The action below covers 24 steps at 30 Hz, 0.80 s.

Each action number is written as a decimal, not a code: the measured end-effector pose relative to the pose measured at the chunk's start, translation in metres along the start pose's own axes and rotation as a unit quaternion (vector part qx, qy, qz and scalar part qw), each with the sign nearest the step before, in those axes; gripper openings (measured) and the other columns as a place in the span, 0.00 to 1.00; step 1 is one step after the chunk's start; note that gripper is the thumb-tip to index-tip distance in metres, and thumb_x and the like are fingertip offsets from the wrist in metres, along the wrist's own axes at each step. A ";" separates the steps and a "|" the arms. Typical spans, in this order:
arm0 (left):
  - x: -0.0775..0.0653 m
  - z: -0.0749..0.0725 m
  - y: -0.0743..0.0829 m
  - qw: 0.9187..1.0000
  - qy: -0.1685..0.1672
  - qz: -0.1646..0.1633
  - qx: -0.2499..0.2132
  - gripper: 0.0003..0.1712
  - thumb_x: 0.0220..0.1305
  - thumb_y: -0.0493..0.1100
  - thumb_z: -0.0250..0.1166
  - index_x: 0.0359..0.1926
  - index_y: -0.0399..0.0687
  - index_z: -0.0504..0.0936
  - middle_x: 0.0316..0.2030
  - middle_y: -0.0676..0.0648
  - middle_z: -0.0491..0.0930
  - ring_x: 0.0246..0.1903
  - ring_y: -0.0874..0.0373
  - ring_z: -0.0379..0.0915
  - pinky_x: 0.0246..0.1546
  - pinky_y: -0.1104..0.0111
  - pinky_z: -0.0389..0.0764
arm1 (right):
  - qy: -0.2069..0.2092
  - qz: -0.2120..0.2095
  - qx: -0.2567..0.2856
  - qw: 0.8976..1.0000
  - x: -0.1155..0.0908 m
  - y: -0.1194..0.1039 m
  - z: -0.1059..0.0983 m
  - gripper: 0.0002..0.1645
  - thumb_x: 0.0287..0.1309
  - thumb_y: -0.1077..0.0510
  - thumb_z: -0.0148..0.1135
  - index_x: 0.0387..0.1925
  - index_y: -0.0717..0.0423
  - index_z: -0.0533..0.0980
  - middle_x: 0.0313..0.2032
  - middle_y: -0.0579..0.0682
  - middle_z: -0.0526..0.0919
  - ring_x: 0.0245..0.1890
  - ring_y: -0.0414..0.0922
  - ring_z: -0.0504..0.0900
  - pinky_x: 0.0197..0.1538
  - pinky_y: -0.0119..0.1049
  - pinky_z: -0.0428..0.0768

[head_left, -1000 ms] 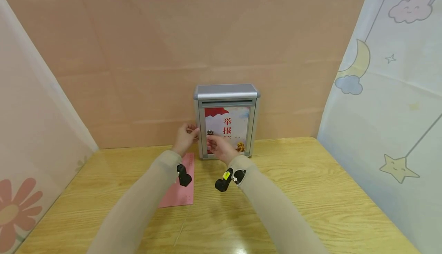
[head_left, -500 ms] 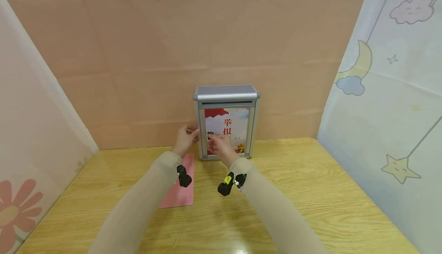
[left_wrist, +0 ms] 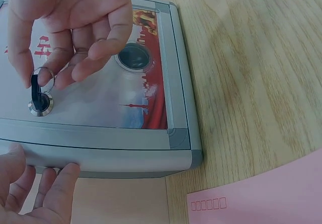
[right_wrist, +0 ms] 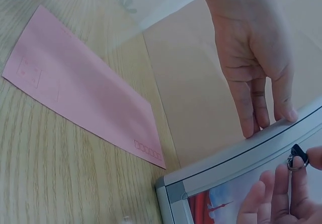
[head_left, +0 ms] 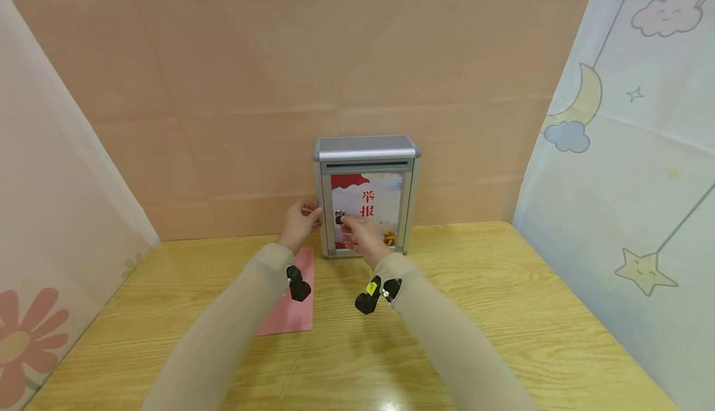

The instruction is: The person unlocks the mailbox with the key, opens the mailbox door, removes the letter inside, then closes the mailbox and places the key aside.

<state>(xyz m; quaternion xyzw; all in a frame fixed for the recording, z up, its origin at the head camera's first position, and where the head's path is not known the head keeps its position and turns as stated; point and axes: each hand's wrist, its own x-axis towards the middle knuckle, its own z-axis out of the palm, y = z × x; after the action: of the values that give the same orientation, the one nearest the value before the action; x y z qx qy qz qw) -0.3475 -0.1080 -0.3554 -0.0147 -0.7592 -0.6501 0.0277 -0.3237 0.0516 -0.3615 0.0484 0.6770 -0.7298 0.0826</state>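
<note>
A silver-grey metal letterbox [head_left: 368, 150] stands upright against the back wall, with a slot near its top and a printed front panel with red characters. A black-headed key [left_wrist: 35, 89] sits in the round lock [left_wrist: 41, 106] on its front, a metal ring [left_wrist: 49, 78] hanging from the key. My right hand [head_left: 363, 237] pinches the key between thumb and index finger, other fingers loosely bent. My left hand [head_left: 298, 225] rests thumb and fingertips against the box's left side wall, as the right wrist view also shows.
A pink envelope [head_left: 290, 311] with small printed squares lies flat on the wooden table [head_left: 503, 311], left of and in front of the box. The peach backdrop [head_left: 223, 119] rises close behind. Printed side curtains [head_left: 625, 169] flank the table.
My right hand has shifted slightly right and turned at the key, so more of the key's black head shows. My left hand stays at the box's side.
</note>
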 end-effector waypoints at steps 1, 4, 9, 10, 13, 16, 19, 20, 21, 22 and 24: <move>0.000 0.000 0.000 1.000 0.000 0.000 0.001 0.15 0.71 0.38 0.56 0.52 0.31 0.69 0.45 0.37 0.73 0.40 0.51 0.75 0.56 0.50 0.78 | 0.000 0.002 0.000 1.000 0.000 0.000 0.000 0.18 0.67 0.51 0.56 0.48 0.61 0.77 0.36 0.48 0.80 0.32 0.40 0.77 0.34 0.30 0.79; 0.000 0.000 -0.001 1.000 0.001 -0.003 0.004 0.15 0.71 0.38 0.56 0.52 0.31 0.68 0.45 0.37 0.72 0.40 0.50 0.75 0.56 0.50 0.77 | 0.004 0.002 -0.003 1.000 0.000 -0.001 0.001 0.18 0.66 0.52 0.57 0.48 0.61 0.78 0.39 0.51 0.81 0.34 0.41 0.78 0.36 0.30 0.79; 0.001 0.001 -0.001 1.000 0.002 -0.007 0.001 0.15 0.71 0.38 0.56 0.53 0.32 0.68 0.45 0.37 0.72 0.41 0.50 0.74 0.56 0.50 0.77 | 0.011 -0.004 -0.019 1.000 0.001 -0.002 0.002 0.18 0.67 0.52 0.57 0.49 0.60 0.79 0.47 0.56 0.82 0.43 0.48 0.80 0.47 0.37 0.82; 0.001 0.001 0.000 1.000 0.002 -0.007 -0.002 0.15 0.71 0.38 0.55 0.53 0.32 0.68 0.46 0.37 0.72 0.41 0.50 0.74 0.56 0.51 0.78 | 0.012 -0.006 -0.022 1.000 0.000 -0.002 0.002 0.18 0.67 0.52 0.57 0.49 0.60 0.79 0.47 0.56 0.82 0.44 0.49 0.80 0.49 0.39 0.81; 0.002 0.001 -0.001 1.000 0.000 -0.008 -0.005 0.15 0.71 0.38 0.55 0.52 0.32 0.68 0.45 0.38 0.72 0.41 0.50 0.73 0.56 0.51 0.78 | 0.013 -0.009 -0.027 1.000 0.000 -0.002 0.001 0.18 0.66 0.52 0.57 0.49 0.60 0.80 0.47 0.56 0.83 0.46 0.50 0.80 0.52 0.43 0.80; 0.003 0.001 -0.001 1.000 0.000 -0.006 -0.005 0.14 0.71 0.37 0.55 0.52 0.32 0.68 0.44 0.38 0.72 0.40 0.50 0.73 0.56 0.50 0.78 | 0.011 -0.011 -0.024 1.000 -0.001 -0.002 0.001 0.18 0.67 0.52 0.57 0.48 0.62 0.80 0.43 0.53 0.83 0.43 0.49 0.80 0.52 0.43 0.80; 0.003 0.001 -0.001 1.000 0.001 -0.002 -0.002 0.14 0.71 0.37 0.56 0.52 0.31 0.68 0.44 0.38 0.72 0.40 0.49 0.73 0.56 0.50 0.77 | 0.008 -0.014 -0.023 1.000 -0.001 -0.002 0.001 0.18 0.67 0.52 0.57 0.47 0.63 0.80 0.37 0.49 0.83 0.42 0.48 0.79 0.52 0.44 0.80; 0.002 0.001 -0.001 1.000 0.001 -0.002 -0.001 0.14 0.71 0.37 0.56 0.52 0.31 0.68 0.43 0.37 0.72 0.40 0.49 0.73 0.56 0.49 0.77 | 0.008 -0.016 -0.025 1.000 -0.001 -0.002 0.001 0.18 0.67 0.53 0.57 0.47 0.63 0.80 0.36 0.48 0.82 0.42 0.48 0.79 0.52 0.45 0.79; 0.002 0.001 -0.001 1.000 0.002 -0.002 -0.001 0.15 0.71 0.37 0.56 0.52 0.31 0.68 0.43 0.37 0.72 0.40 0.49 0.73 0.55 0.50 0.78 | 0.010 -0.017 -0.026 0.999 -0.001 -0.002 0.001 0.18 0.67 0.53 0.57 0.47 0.63 0.80 0.35 0.47 0.82 0.43 0.49 0.80 0.53 0.46 0.79; 0.002 0.001 -0.001 1.000 0.002 -0.003 -0.002 0.15 0.71 0.37 0.56 0.52 0.31 0.68 0.43 0.38 0.72 0.40 0.49 0.73 0.55 0.50 0.78 | 0.011 -0.017 -0.027 0.999 -0.001 -0.002 0.001 0.18 0.67 0.53 0.57 0.47 0.63 0.80 0.34 0.46 0.82 0.44 0.50 0.80 0.55 0.47 0.78; 0.002 0.001 -0.001 1.000 0.002 -0.004 -0.004 0.15 0.71 0.36 0.56 0.53 0.31 0.68 0.44 0.38 0.72 0.40 0.50 0.73 0.55 0.51 0.78 | 0.013 -0.017 -0.030 0.999 -0.001 -0.002 0.002 0.17 0.67 0.53 0.57 0.47 0.63 0.80 0.33 0.45 0.81 0.45 0.51 0.79 0.57 0.50 0.76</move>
<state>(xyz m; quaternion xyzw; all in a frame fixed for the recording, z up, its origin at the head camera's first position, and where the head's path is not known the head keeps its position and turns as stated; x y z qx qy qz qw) -0.3499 -0.1070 -0.3564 -0.0106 -0.7566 -0.6532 0.0267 -0.3229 0.0500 -0.3593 0.0440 0.7000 -0.7100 0.0627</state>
